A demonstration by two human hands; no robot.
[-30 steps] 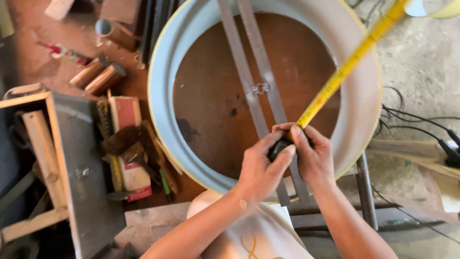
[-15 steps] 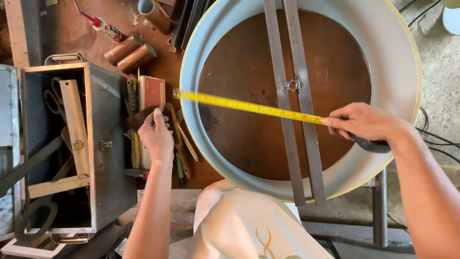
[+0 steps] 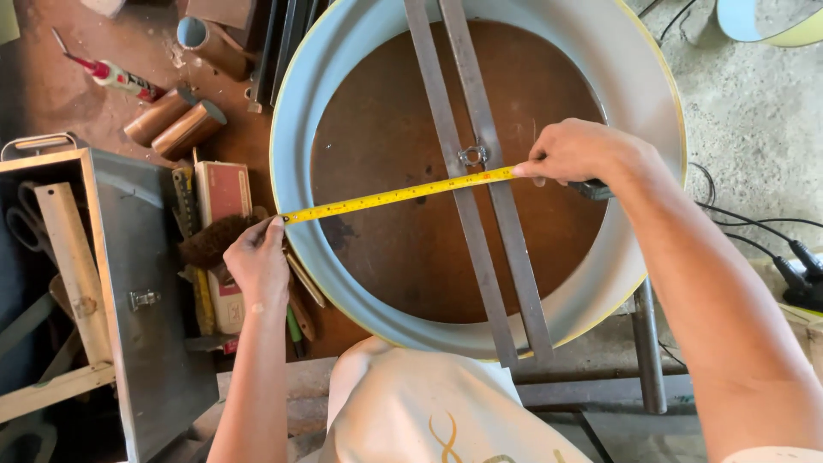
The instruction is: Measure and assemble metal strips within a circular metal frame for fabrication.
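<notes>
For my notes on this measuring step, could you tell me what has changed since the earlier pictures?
The left hand left the case and carried the tape's end to the round tub's left rim. The right hand brought the case inward to the metal bars. Tub and bars stayed put.

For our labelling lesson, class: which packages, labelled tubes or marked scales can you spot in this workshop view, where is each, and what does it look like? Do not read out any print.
Flat red-and-cream cardboard box: left of the round drum, above the left hand.
Red-and-white sealant tube: top left, lying tilted.
Yellow measuring tape: stretched across the drum between both hands, black markings.
</notes>
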